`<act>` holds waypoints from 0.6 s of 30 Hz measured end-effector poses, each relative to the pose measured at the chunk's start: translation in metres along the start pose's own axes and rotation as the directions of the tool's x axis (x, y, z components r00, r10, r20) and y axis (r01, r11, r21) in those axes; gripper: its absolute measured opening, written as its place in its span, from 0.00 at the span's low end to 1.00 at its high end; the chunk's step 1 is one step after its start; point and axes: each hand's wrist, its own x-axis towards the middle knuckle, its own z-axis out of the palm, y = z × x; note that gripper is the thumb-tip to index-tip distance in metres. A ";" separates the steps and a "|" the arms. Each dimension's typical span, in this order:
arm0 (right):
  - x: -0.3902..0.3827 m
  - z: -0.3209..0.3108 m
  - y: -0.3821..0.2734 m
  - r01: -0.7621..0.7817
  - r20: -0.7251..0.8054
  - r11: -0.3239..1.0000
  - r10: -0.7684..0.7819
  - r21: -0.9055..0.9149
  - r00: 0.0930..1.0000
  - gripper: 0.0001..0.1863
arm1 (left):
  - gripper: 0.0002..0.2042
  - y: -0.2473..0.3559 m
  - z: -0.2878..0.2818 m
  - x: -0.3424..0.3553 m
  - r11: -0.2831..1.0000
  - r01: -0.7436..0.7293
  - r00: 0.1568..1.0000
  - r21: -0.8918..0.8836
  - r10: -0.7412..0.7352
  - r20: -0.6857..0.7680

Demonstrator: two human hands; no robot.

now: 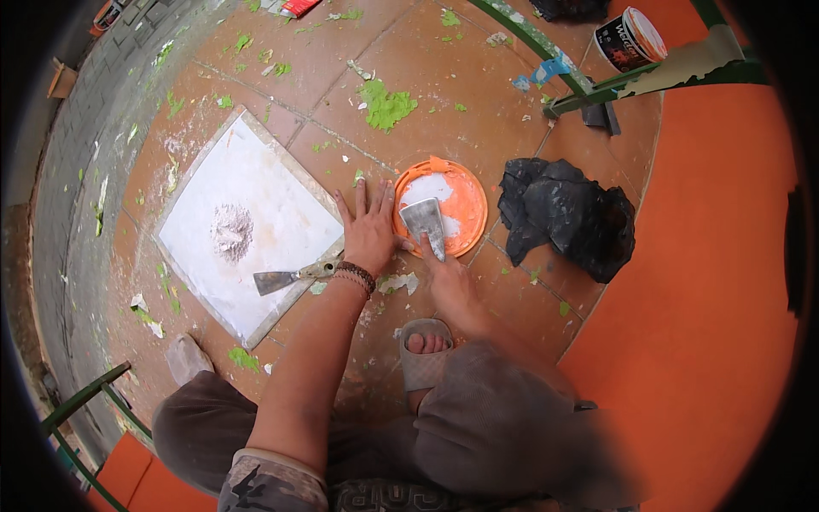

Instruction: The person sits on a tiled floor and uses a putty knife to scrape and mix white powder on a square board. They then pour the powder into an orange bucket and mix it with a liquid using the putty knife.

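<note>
A round bucket lid [470,193], smeared with orange paint and white patches, lies on the tiled floor. My right hand [452,288] is closed round the handle of a wide putty knife [425,224], forefinger stretched along it, with the metal blade over the lid. Just left of the lid, my left hand [371,232] rests with fingers spread, its thumb by the lid's rim. Under my left wrist, a narrower scraper [277,281] lies across the near-right edge of a white square board [256,175]. A heap of pale powder [232,232] sits on that board.
A crumpled black plastic bag [570,213] lies right of the lid, near an orange wall [708,282]. Green metal rails [533,43] and a paint bucket [630,41] stand at far right. Green paint flakes [386,106] are scattered over the tiles.
</note>
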 end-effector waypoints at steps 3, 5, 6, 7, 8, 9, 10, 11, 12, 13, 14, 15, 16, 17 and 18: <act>0.024 -0.005 0.008 -0.018 -0.138 0.998 0.027 0.063 0.990 0.33 | 0.51 0.004 0.001 0.003 0.997 -0.024 0.998 -0.069 0.020 -0.067; 0.025 -0.005 0.005 -0.025 -0.154 0.998 0.034 0.058 0.987 0.34 | 0.51 0.003 0.008 0.002 0.997 -0.024 0.995 -0.075 0.017 -0.094; 0.018 0.000 0.000 -0.044 -0.075 0.996 0.050 0.080 0.996 0.35 | 0.51 -0.001 0.012 0.003 0.997 -0.015 0.994 -0.075 0.006 -0.111; 0.010 0.005 -0.006 -0.060 0.000 0.993 0.061 0.101 0.998 0.36 | 0.51 -0.003 0.011 0.005 0.998 0.009 0.995 -0.062 -0.015 -0.099; 0.005 0.008 -0.011 -0.077 0.076 0.990 0.068 0.120 0.995 0.36 | 0.51 -0.004 0.011 0.005 0.998 0.033 0.996 -0.047 -0.037 -0.087; 0.002 0.009 -0.007 -0.014 0.051 0.987 0.006 0.160 0.999 0.36 | 0.51 0.000 0.011 0.006 0.998 0.045 0.996 -0.044 -0.048 -0.069; 0.002 0.007 -0.002 -0.051 -0.022 0.974 0.057 0.221 0.998 0.36 | 0.51 0.002 0.011 0.007 0.999 0.042 0.997 -0.025 -0.043 -0.069; 0.005 0.005 0.002 -0.081 -0.091 0.956 0.111 0.283 0.990 0.35 | 0.51 0.004 0.010 0.008 0.999 0.039 0.997 -0.005 -0.039 -0.068; 0.006 -0.002 0.005 -0.113 -0.157 0.932 0.175 0.344 0.972 0.35 | 0.51 0.008 0.010 0.009 1.000 0.029 0.998 0.010 -0.028 -0.065; 0.006 -0.011 0.009 -0.138 -0.175 0.921 0.213 0.363 0.961 0.34 | 0.51 0.010 0.008 0.010 1.000 0.022 0.998 0.004 -0.022 -0.060; 0.005 -0.023 0.014 -0.163 -0.192 0.909 0.251 0.383 0.949 0.33 | 0.51 0.011 0.006 0.012 1.000 0.015 0.998 -0.003 -0.015 -0.055; 0.004 -0.029 0.017 -0.189 -0.207 0.895 0.291 0.404 0.934 0.32 | 0.51 0.012 0.005 0.011 1.000 0.007 0.999 -0.008 -0.008 -0.048; 0.006 -0.027 0.018 -0.212 -0.172 0.844 0.333 0.492 0.927 0.30 | 0.51 0.011 0.003 0.010 1.000 0.004 0.999 -0.013 -0.004 -0.043; 0.008 -0.021 0.021 -0.234 -0.134 0.785 0.372 0.574 0.919 0.29 | 0.51 0.008 0.001 0.009 1.000 -0.001 0.999 -0.018 0.000 -0.038; 0.010 -0.020 0.021 -0.263 -0.109 0.741 0.412 0.618 0.905 0.27 | 0.52 0.006 -0.001 0.010 1.000 -0.002 0.999 -0.024 0.001 -0.040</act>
